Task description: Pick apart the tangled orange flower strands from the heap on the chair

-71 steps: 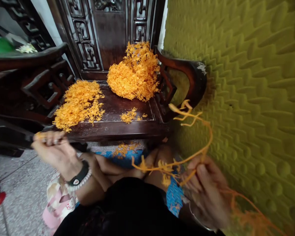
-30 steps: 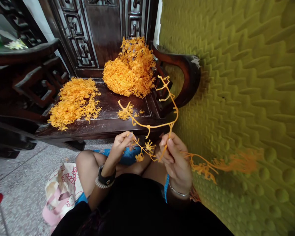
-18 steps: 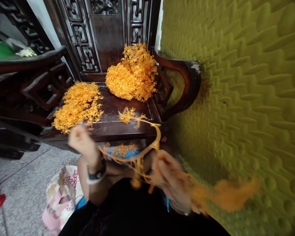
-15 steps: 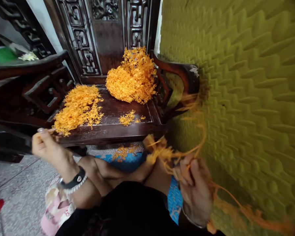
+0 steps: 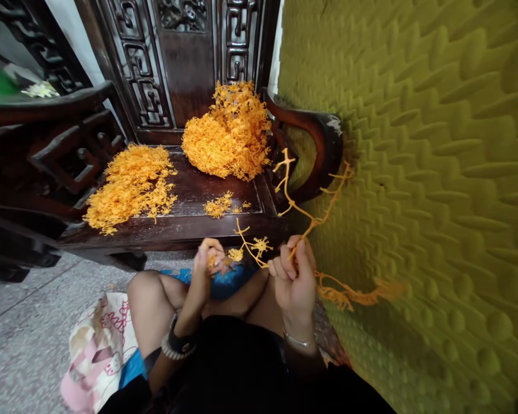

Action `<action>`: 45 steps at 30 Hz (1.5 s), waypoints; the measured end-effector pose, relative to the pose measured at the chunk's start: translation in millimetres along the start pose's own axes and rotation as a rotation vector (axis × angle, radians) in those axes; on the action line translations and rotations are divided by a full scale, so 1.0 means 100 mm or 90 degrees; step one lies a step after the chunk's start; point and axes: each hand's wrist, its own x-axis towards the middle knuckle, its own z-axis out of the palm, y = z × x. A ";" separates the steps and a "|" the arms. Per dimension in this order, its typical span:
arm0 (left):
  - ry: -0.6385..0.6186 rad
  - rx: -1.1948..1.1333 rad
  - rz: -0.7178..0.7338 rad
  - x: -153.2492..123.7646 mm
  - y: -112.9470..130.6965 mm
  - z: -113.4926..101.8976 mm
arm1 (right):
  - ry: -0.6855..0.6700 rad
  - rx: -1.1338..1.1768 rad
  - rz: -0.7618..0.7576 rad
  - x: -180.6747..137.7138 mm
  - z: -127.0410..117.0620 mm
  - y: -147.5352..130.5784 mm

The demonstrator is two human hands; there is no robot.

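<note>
My right hand (image 5: 292,280) pinches a long orange branching strand (image 5: 307,221) that rises toward the chair arm and trails right along the wall. My left hand (image 5: 207,265) pinches a small orange floret (image 5: 235,253) at the strand's near end, above my knees. On the dark wooden chair seat (image 5: 190,221) ahead lie a loose spread of small orange pieces (image 5: 129,184) at the left, a tall tangled orange heap (image 5: 228,132) at the back right, and a few scattered bits (image 5: 218,205) in the middle.
A padded olive-green wall (image 5: 423,172) runs close along my right. The chair's curved armrest (image 5: 315,126) stands between seat and wall. A pink and white patterned bag (image 5: 97,345) lies on the speckled floor by my left knee. Blue fabric (image 5: 228,282) shows between my legs.
My left hand, which had reached out to the loose spread at the seat's left edge, has come back to the strand. My right hand has lifted the strand up in front of me again.
</note>
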 end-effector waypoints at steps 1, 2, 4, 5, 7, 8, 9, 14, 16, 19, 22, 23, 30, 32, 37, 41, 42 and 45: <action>-0.049 0.081 0.002 -0.04 0.00 0.02 | -0.006 0.006 -0.002 0.00 0.00 0.00; -0.093 0.177 0.018 -0.07 0.03 0.04 | -0.013 0.010 -0.003 -0.01 0.00 0.01; -0.133 0.366 0.085 -0.08 0.13 0.03 | -0.025 0.010 -0.009 -0.01 0.00 0.02; -0.120 0.442 0.134 -0.06 0.18 0.01 | -0.027 0.005 -0.015 -0.02 0.00 0.03; -0.040 0.550 0.260 -0.02 0.29 -0.04 | -0.034 -0.012 -0.021 -0.04 0.02 0.07; 0.006 0.595 0.325 0.00 0.32 -0.06 | -0.042 -0.026 -0.019 -0.06 0.05 0.10; 0.050 0.632 0.387 0.02 0.35 -0.08 | -0.056 -0.043 -0.014 -0.09 0.08 0.13; 0.268 0.673 0.496 0.18 0.48 -0.35 | -0.128 -0.119 0.003 -0.37 0.15 0.22; 0.473 0.596 0.486 0.27 0.65 -0.62 | -0.113 -0.145 0.011 -0.48 0.09 0.21; 0.619 0.335 0.464 0.38 0.92 -0.98 | -0.052 -0.143 0.025 -0.49 -0.06 0.19; 0.484 0.030 0.483 0.38 0.97 -0.98 | -0.063 -0.059 0.093 -0.32 -0.13 0.19; 0.426 -0.048 0.461 0.37 0.92 -0.91 | -0.081 -0.027 0.118 -0.24 -0.13 0.19; 0.265 -0.224 0.130 0.35 0.34 -0.42 | -0.262 0.116 0.223 -0.01 -0.11 0.07; 0.274 -0.164 0.118 0.31 0.24 -0.33 | -0.291 0.127 0.237 0.01 -0.12 0.04; 0.121 -0.151 0.010 0.14 0.08 -0.12 | -0.318 0.140 0.238 0.06 -0.10 0.05; -0.004 -0.142 -0.066 0.04 0.07 -0.03 | -0.339 0.124 0.252 0.06 -0.04 0.07; -0.040 -0.130 -0.089 0.02 0.08 -0.02 | -0.346 0.118 0.260 0.06 -0.03 0.07; -0.150 -0.110 -0.181 -0.05 0.12 0.02 | -0.369 0.097 0.295 0.05 -0.01 0.08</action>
